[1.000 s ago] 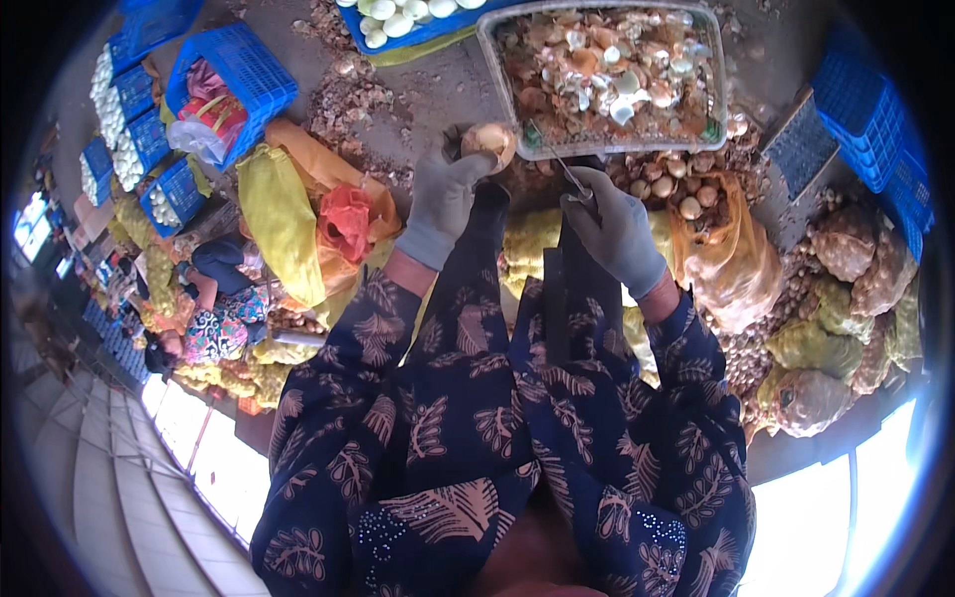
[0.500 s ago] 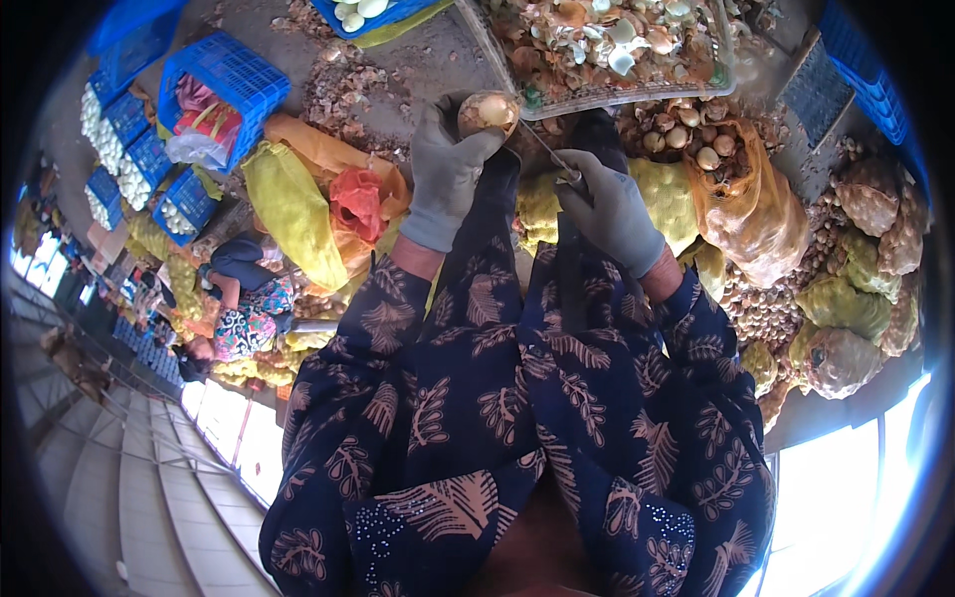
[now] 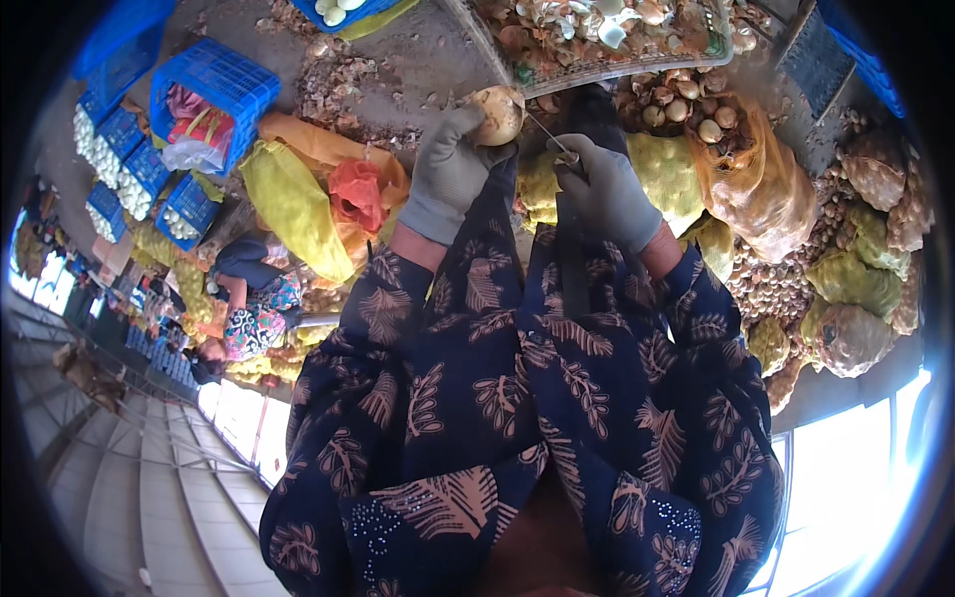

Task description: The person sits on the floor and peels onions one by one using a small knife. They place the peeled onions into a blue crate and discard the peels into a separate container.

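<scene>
My left hand (image 3: 446, 171), in a grey glove, is closed around an onion (image 3: 497, 116) with pale skin and some brown peel. In my gloved right hand (image 3: 609, 189) is a small knife (image 3: 553, 141); its thin blade points up and left toward the onion, and its handle is mostly hidden in my fist. A small gap seems to separate the blade tip from the onion. Just beyond both hands lies a mesh-sided tray (image 3: 637, 68) holding onion skins and a few peeled white onions.
An orange net bag (image 3: 756, 199) of unpeeled onions lies open at the right. Blue crates (image 3: 234, 85) stand at the left, near a yellow sack (image 3: 293, 214). Another person (image 3: 261, 303) sits farther left. Loose onions (image 3: 771, 298) and filled sacks (image 3: 851, 338) cover the right side.
The onion has turned in my left hand, showing a paler, broader side. My right hand with the knife has shifted slightly left. The view has moved a little, raising the tray in the picture.
</scene>
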Demonstrator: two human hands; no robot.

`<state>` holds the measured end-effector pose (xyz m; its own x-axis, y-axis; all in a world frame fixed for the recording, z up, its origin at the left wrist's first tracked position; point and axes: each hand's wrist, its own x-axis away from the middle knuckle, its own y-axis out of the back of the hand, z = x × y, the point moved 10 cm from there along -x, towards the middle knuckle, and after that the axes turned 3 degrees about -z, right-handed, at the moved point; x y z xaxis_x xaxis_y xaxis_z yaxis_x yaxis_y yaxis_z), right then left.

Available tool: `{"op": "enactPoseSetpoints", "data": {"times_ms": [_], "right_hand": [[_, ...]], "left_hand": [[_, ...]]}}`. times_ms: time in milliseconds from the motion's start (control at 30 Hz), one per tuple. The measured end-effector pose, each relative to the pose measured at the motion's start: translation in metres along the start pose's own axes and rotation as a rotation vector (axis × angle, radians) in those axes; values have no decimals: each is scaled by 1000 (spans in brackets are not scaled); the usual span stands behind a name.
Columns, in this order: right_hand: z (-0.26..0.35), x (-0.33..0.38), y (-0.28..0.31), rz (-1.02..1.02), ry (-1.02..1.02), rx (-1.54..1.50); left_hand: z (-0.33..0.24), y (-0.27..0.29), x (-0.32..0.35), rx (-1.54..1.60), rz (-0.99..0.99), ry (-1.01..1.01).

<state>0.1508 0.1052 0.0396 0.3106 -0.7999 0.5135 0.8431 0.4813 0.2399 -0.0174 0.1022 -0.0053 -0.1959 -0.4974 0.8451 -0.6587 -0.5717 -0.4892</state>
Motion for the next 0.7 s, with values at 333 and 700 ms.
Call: {"op": "enactPoseSetpoints", "data": {"times_ms": [333,700], "right_hand": [[-2,-1,4,100,13,54],[-20,0,-15,224,-212,-305]], "left_hand": [[11,-3,14,-196,-24,37],[18,0,6,-113,17,41]]}}
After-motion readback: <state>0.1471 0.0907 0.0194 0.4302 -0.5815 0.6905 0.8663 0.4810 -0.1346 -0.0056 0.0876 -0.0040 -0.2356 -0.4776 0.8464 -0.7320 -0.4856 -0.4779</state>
